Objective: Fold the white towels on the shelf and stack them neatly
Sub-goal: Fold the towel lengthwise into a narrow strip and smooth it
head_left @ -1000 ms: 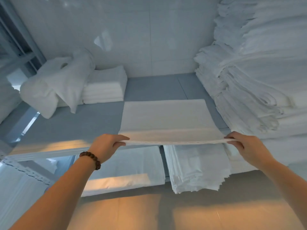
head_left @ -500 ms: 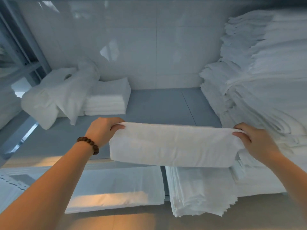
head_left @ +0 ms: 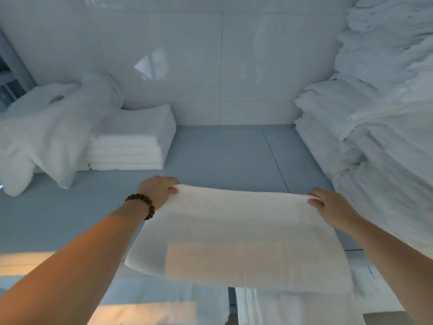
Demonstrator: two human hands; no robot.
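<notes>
A white towel (head_left: 236,235) is folded over on the grey shelf (head_left: 218,156), its far edge held up between my hands. My left hand (head_left: 157,191), with a brown bead bracelet on the wrist, pinches the far left corner. My right hand (head_left: 332,209) pinches the far right corner. The near fold of the towel hangs slightly past the shelf's front edge. A neat stack of folded white towels (head_left: 131,141) sits at the back left of the shelf.
Loose crumpled white towels (head_left: 46,130) are heaped at the far left beside the stack. A tall, ragged pile of white towels (head_left: 375,113) fills the right side. More white linen (head_left: 293,308) lies on the shelf below. A glossy white wall closes the back.
Both hands lifted the near edge of the flat towel and carried it up and forward, away from me, folding the towel over on itself. The view has tilted upward.
</notes>
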